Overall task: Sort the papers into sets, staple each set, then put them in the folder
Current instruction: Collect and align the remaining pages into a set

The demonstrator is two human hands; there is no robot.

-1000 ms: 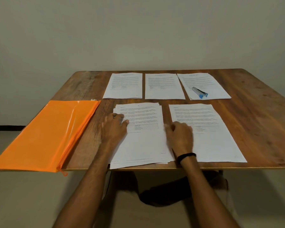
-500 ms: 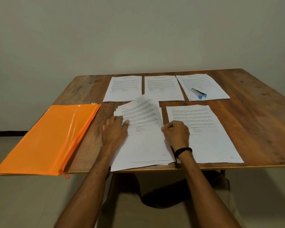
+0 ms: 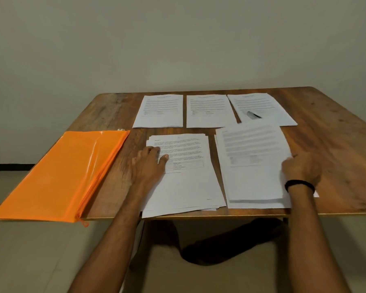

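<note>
Overhanging the table [image 3: 325, 144], the orange folder [image 3: 61, 176] lies flat.

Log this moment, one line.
sorting | left hand rests on white paper stack | right hand holds white printed sheet | orange plastic folder untouched

wooden table [image 3: 336, 144] | pale wall [image 3: 178, 39] behind | light floor [image 3: 30, 250] | black wristband [image 3: 299, 183] | dark shape [image 3: 230, 246] under table

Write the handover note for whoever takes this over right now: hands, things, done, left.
Left hand: rests flat on the unsorted stack at the near edge.
Right hand: pinches a sheet over the near-right pile.
Far row: left pile, middle pile, right pile with the stapler on it. The orange folder lies at left.
Done: sorting partly. Left: finish sorting, staple every set, fill the folder.
</note>
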